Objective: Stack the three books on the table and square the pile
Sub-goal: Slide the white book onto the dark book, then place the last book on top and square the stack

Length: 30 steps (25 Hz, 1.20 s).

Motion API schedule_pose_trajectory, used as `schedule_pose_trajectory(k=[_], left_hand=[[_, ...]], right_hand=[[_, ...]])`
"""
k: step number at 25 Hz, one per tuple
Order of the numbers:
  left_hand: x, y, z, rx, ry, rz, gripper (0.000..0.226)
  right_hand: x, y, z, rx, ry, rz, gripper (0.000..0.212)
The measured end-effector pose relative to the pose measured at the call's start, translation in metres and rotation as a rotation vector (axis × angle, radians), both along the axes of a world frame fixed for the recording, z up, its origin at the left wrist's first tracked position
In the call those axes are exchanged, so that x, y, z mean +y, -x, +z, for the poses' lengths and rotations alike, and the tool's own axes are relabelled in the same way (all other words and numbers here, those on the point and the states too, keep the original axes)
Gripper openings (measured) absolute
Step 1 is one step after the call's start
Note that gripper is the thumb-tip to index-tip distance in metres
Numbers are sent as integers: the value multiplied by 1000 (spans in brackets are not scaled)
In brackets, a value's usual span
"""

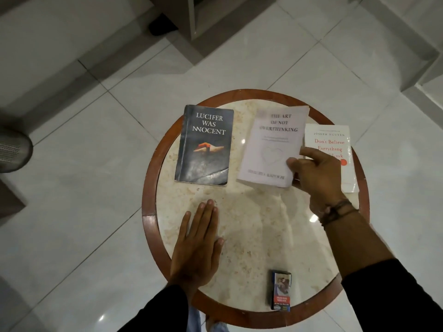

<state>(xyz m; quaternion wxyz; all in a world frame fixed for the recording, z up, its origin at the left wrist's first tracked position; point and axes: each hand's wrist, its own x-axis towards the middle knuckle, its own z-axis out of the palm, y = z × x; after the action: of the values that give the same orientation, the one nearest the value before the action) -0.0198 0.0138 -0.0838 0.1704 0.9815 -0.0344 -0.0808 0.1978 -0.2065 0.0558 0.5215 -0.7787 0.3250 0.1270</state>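
Standing on white tile floor (72,200); round marble table (251,236), wood-rimmed.

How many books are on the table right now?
3: the dark book at left, the middle book gripped by the right hand, the white book at right.

You are working in dim, cool indoor light. Small bright glints sit on the table top (239,236): one just left of your right hand (318,178), another right beside that wrist. A further glint shows on the floor tile (72,236) below your left hand (199,243). Soft shadow pools under the pale middle book (273,147), whose lettering is smeared by motion blur, while the dark book (206,144) reads sharp. Straight tile lines bow toward the frame edges
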Motion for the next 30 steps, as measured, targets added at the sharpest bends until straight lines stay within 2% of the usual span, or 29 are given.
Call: schedule_pose_trajectory(k=[3, 7, 10, 13, 15, 19, 21, 23, 25, 27, 30], left_hand=[[-1, 0, 4, 3, 2, -2, 72], [-1, -1, 5, 18, 7, 16, 71], [-1, -1, 6, 33, 14, 6, 71], [-2, -1, 8, 43, 11, 4, 71], [-2, -1, 9, 47, 9, 3, 71], [-1, -1, 10, 54, -24, -22, 71], [-2, -1, 11, 60, -56, -37, 73], [-1, -1, 10, 56, -52, -41, 74], [-1, -1, 10, 47, -26, -41, 74], [2, 0, 10, 49, -37, -33, 75], [0, -1, 9, 59, -87, -43, 74]], right_hand=[[36, -2, -1, 36, -180, 89, 25], [99, -12, -24, 75, -212, 149, 23], [118, -14, -44, 124, -133, 134, 26], [123, -12, -57, 133, 6, 122, 16], [123, -11, -56, 109, 90, 147, 23], [83, -13, -48, -48, 284, 62, 31], [35, -13, -42, -65, 455, 29, 37], [-18, -11, -33, 47, 705, 35, 45], [-61, -9, -24, 199, 812, 20, 54], [-77, -8, -25, 269, 726, 37, 63], [-89, -4, -37, 265, 504, 9, 79]])
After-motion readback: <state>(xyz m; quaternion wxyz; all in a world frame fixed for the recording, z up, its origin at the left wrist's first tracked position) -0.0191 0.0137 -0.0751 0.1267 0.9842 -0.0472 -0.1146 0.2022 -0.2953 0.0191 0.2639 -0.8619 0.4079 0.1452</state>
